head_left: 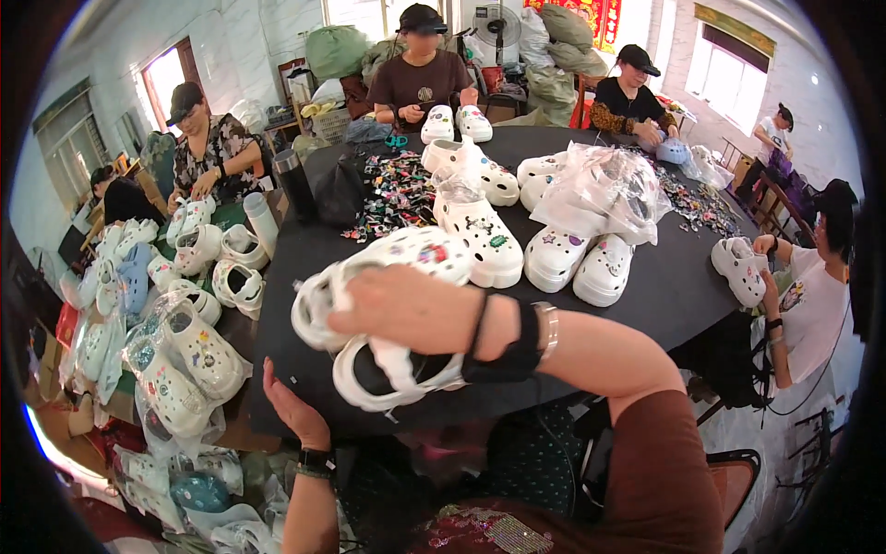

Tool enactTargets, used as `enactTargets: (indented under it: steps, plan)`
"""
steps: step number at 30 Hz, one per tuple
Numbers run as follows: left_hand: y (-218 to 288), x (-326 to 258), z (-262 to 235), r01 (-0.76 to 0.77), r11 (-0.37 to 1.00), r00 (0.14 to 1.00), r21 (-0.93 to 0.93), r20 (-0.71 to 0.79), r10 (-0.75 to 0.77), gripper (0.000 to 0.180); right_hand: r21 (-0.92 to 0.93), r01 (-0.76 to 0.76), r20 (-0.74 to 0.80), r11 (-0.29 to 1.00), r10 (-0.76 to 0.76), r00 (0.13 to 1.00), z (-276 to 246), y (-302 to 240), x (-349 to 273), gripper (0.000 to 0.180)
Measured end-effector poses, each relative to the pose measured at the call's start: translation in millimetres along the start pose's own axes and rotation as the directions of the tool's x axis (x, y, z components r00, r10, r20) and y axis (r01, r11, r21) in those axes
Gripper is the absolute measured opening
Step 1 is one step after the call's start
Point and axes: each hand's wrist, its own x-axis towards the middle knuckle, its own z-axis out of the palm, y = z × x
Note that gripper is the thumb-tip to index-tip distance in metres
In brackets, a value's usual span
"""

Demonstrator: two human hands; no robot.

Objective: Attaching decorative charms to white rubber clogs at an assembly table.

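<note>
My right hand reaches across my front and is closed over the opening of a white clog with colourful charms on its toe; the hand is a little blurred and some of its fingers are hidden. Below that wrist lies a second white clog, its opening and heel strap showing and its toe behind my arm. Held low at the table's near left edge, my left hand has its fingers stretched out, touching no shoe. Just beyond my right forearm stand more charm-studded white clogs, some under a clear plastic bag.
Loose charms lie heaped on the dark table, near a black thermos. Bagged clogs crowd a side table at left. Several people sit around, one holding a white clog at right. A chair stands beside me.
</note>
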Motion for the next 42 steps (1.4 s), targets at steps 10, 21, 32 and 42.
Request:
enactTargets:
  steps: [10,21,32,42]
  plan:
    - [-6,2,-2,0.055,0.994,0.998,-0.099,0.048,-0.050,0.046,0.401,-0.229,0.290,0.887,0.115,0.950,53,35,-32,0.088]
    - [-9,5,2,0.027,0.999,0.998,0.025,0.052,-0.028,0.040,-0.665,-0.743,-0.306,-0.077,0.936,0.177,-80,164,-264,0.096]
    - [-21,4,1,0.137,0.987,0.989,-0.082,0.063,-0.132,0.043,-0.261,-0.937,-0.549,0.233,0.762,0.342,-87,206,-356,0.024]
    - [-15,8,4,0.095,0.990,0.992,0.108,0.077,-0.103,0.045,-0.335,-0.941,-0.861,0.055,0.388,0.329,-206,175,-433,0.023]
